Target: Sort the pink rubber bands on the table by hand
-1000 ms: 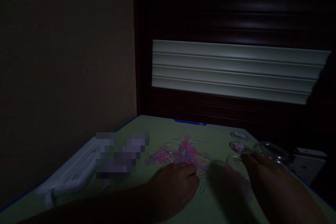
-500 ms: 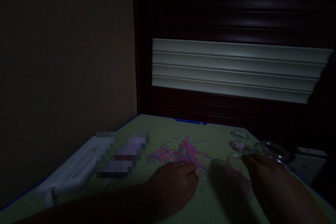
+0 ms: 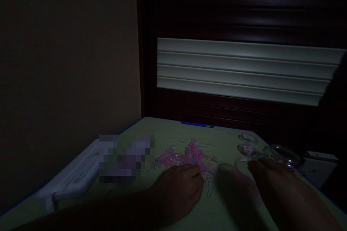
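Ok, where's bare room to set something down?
The green tabletop is bare between its far blue edge and the loose, mostly pink paperclips, and up front between left hand and right hand. Crowded: the right side, with clear round containers.

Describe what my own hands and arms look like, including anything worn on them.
Your left hand and right hand show no gloves. No watch or bracelet is visible on the right wrist. The left forearm is too dark to tell whether a sleeve covers it.
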Motion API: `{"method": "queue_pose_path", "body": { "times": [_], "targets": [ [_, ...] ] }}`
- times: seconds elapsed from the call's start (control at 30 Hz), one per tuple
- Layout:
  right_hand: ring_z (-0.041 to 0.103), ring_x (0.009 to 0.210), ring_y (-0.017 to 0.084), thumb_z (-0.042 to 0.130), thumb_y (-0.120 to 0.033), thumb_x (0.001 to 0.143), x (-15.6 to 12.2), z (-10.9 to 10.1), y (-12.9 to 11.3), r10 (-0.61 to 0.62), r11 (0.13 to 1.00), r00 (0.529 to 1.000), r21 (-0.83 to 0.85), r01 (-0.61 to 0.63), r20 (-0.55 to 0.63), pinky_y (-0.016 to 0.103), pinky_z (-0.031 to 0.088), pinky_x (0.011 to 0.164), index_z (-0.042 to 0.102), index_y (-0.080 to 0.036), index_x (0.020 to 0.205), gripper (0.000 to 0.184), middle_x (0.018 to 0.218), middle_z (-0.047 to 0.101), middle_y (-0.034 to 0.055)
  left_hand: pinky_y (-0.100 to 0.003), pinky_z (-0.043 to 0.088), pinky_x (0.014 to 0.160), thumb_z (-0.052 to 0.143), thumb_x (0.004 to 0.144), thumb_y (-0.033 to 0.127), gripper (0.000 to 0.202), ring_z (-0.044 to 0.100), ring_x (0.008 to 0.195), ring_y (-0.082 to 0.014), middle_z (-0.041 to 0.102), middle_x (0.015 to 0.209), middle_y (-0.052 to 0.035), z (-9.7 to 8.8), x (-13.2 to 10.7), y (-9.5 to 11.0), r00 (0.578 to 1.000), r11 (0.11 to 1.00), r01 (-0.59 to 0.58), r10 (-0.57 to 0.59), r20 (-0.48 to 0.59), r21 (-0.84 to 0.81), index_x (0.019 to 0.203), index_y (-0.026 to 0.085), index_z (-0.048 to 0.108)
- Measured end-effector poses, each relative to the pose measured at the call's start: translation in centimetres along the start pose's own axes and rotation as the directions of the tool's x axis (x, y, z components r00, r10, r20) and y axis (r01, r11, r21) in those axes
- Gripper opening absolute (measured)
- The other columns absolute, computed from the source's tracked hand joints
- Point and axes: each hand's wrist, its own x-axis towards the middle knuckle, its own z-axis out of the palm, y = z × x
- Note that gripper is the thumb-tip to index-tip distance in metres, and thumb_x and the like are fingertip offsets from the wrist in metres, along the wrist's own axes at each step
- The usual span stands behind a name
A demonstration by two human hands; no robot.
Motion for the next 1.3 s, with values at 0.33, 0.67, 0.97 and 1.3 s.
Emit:
{"method": "queue_pose_path", "body": {
  "times": [0.33, 0.67, 0.97, 1.3],
  "targets": [
    [0.059, 0.067, 0.016, 0.040, -0.001, 0.076, 0.3, 0.4, -1.6, -0.140, 0.914, 0.976, 0.400, 0.064, 0.164, 0.024, 0.046, 0.058, 0.060, -0.022, 0.081, 0.030, 0.077, 0.061, 0.0025, -0.029, 0.042, 0.068, 0.042, 0.086, 0.017, 0.011, 0.051, 0.078, -0.0162, 0.052, 0.084, -0.0013, -0.3, 0.2, 0.3, 0.994, 0.994, 0.107, -0.108, -0.024, -0.035, 0.083, 0.018, 0.052],
    [0.056, 0.065, 0.013, 0.042, 0.008, 0.062, 0.3, 0.6, -2.4, -0.199, 0.900, 0.955, 0.426, 0.089, 0.221, 0.019, 0.039, 0.054, 0.058, -0.021, 0.077, 0.036, 0.074, 0.059, -0.0003, -0.027, 0.042, 0.069, 0.049, 0.085, 0.020, 0.005, 0.051, 0.080, -0.0166, 0.053, 0.086, -0.0007, -0.3, 0.0, 0.0, 0.997, 0.996, 0.081, -0.081, 0.003, -0.042, 0.086, 0.019, 0.053],
    [0.056, 0.062, 0.014, 0.043, 0.002, 0.071, 0.1, 1.7, -2.2, -0.232, 0.899, 0.960, 0.413, 0.149, 0.159, 0.021, 0.039, 0.052, 0.059, -0.021, 0.077, 0.028, 0.070, 0.057, 0.0006, -0.026, 0.044, 0.070, 0.047, 0.089, 0.020, 0.009, 0.052, 0.081, -0.0157, 0.054, 0.087, -0.0006, -0.4, 0.1, 0.3, 0.996, 0.996, 0.085, -0.084, 0.032, -0.028, 0.084, 0.018, 0.055],
    [0.055, 0.064, 0.014, 0.044, 0.003, 0.073, 0.2, 1.6, -2.2, -0.215, 0.894, 0.950, 0.436, 0.098, 0.226, 0.020, 0.038, 0.055, 0.058, -0.021, 0.079, 0.029, 0.073, 0.057, 0.0009, -0.025, 0.045, 0.068, 0.043, 0.090, 0.017, 0.012, 0.053, 0.080, -0.0153, 0.054, 0.089, -0.0016, 0.0, 0.2, 0.1, 0.995, 0.995, 0.100, -0.100, 0.027, 0.024, 0.090, 0.019, 0.055]
  ]
}}
